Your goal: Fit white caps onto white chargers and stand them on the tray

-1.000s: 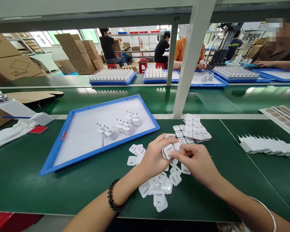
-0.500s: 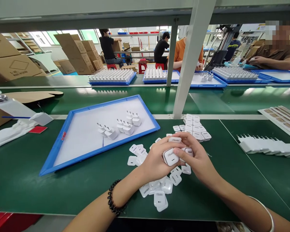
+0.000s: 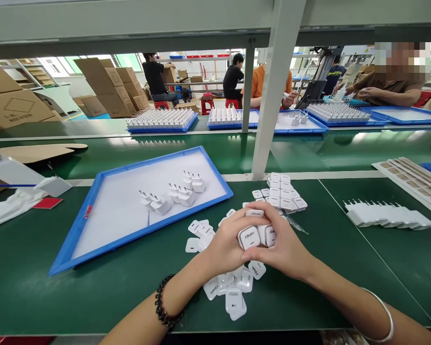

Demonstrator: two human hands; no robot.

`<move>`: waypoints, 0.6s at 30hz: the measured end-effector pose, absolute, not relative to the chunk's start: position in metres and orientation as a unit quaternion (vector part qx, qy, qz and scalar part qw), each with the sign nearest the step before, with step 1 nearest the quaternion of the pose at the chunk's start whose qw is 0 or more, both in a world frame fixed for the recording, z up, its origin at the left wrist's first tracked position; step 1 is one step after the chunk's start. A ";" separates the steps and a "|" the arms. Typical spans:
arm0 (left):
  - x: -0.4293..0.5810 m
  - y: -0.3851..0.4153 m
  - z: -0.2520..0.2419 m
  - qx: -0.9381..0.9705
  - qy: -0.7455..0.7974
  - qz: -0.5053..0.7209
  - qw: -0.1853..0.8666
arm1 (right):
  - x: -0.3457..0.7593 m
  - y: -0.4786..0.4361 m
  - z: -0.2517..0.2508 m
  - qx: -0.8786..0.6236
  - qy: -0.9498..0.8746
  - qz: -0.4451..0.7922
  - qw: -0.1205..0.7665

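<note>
My left hand (image 3: 227, 240) is closed around white plug chargers, their printed faces turned toward me. One charger (image 3: 249, 238) sits in front, a second (image 3: 270, 235) lies to its right, and a third (image 3: 254, 212) shows above them. My right hand (image 3: 288, 243) wraps the group from the right, its thumb below the front charger. The prongs are hidden. Beneath and around my hands lie many loose white face plates (image 3: 234, 299). Left of them is a blue-rimmed tray (image 3: 107, 261) holding several chargers (image 3: 187, 196) with prongs up.
White face plates (image 3: 285, 191) stand in rows behind my right hand. A row of chargers (image 3: 388, 214) lies on the right, near a slotted board (image 3: 413, 184). A metal post (image 3: 267, 110) rises ahead. Across the line, co-workers sit behind filled trays (image 3: 161, 120). White cloth (image 3: 12, 206) lies left.
My right thumb has moved down from the chargers' faces to below the front one. The right charger has turned and sits closer against it. The view has shifted slightly.
</note>
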State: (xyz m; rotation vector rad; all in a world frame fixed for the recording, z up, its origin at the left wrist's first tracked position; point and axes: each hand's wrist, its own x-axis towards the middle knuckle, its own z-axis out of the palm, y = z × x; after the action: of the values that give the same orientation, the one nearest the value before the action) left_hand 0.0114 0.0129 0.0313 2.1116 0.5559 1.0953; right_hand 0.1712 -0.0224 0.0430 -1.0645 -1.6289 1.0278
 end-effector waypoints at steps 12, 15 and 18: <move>0.007 0.023 0.027 0.800 0.295 0.468 0.232 | 0.172 -0.011 0.033 -0.413 -0.576 0.541 0.453; 0.009 0.020 0.018 0.843 0.306 0.407 0.175 | 0.164 -0.013 0.023 -0.410 -0.600 0.526 0.441; 0.010 0.020 0.018 0.875 0.318 0.348 0.107 | 0.165 -0.012 0.014 -0.428 -0.607 0.526 0.414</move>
State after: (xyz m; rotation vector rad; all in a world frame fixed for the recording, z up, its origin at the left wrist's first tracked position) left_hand 0.0099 0.0198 0.0177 2.5773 0.9372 1.0238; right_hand 0.1648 -0.0121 0.0144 -1.0771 -1.5257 1.3231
